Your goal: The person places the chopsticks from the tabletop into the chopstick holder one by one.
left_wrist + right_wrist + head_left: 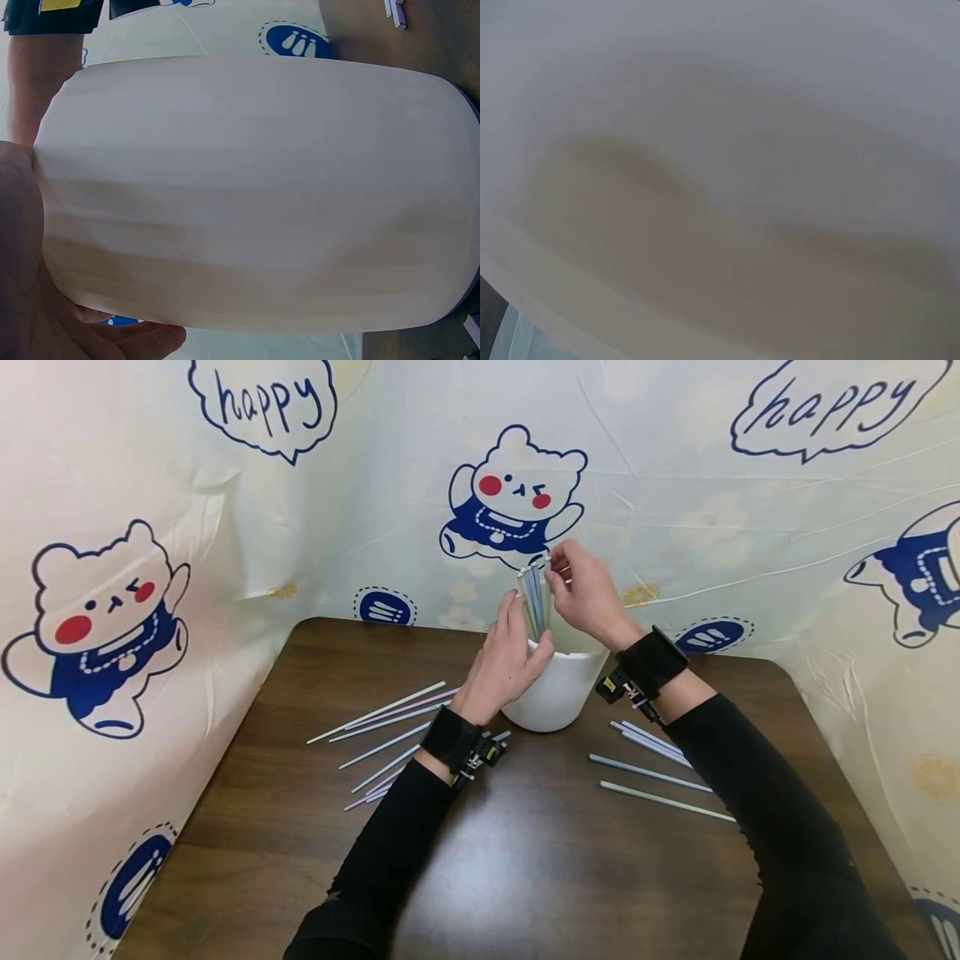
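A white tapered cup (pixel 551 693) stands near the back of the table, with a bunch of thin pastel sticks (pixel 533 597) upright in it. My left hand (pixel 498 660) holds the cup at its rim, the upper fingers beside the bunch. In the left wrist view, fingers (pixel 150 341) of that hand curve along the wall of the cup (pixel 255 187). Above the rim on the right, my right hand (pixel 588 593) pinches one thin stick (pixel 548 558) near its top. Only the blurred pale cup wall (pixel 727 187) fills most of the right wrist view.
Several loose sticks (pixel 386 732) lie left of the cup, partly behind the left forearm. More sticks (pixel 652 771) lie on the right, their ends covered by the right sleeve. A printed curtain (pixel 390 510) rises behind the brown table (pixel 525 877) and along both sides.
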Action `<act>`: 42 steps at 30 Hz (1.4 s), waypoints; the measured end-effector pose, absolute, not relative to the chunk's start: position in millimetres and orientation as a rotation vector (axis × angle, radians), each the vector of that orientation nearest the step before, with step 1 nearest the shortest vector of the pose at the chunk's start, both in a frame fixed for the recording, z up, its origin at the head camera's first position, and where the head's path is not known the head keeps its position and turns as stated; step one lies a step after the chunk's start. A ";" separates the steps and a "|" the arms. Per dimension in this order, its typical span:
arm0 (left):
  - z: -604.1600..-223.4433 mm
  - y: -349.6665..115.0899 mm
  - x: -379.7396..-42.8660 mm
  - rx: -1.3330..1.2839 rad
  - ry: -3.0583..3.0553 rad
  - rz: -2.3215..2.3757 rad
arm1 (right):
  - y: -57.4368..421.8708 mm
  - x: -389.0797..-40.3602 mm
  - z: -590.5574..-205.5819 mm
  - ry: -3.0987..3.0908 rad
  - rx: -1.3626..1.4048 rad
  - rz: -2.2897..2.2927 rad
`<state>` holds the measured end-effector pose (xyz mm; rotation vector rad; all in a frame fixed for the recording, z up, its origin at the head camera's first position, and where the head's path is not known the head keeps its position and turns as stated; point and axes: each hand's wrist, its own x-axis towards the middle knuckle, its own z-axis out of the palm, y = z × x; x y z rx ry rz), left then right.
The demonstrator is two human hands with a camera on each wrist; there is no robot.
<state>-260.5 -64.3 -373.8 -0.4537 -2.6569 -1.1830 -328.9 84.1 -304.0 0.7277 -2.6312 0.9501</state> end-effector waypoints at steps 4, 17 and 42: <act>-374.4 -63.5 -261.6 -0.457 -2.660 -1.175 | 85.0 -330.8 -308.0 -2.642 0.734 0.958; -374.8 -65.3 -260.8 -0.444 -2.671 -1.181 | 101.1 -322.9 -300.8 -2.524 0.720 1.085; -375.2 -63.4 -262.1 -0.479 -2.597 -1.220 | 236.8 -270.0 -408.5 -3.080 0.630 0.655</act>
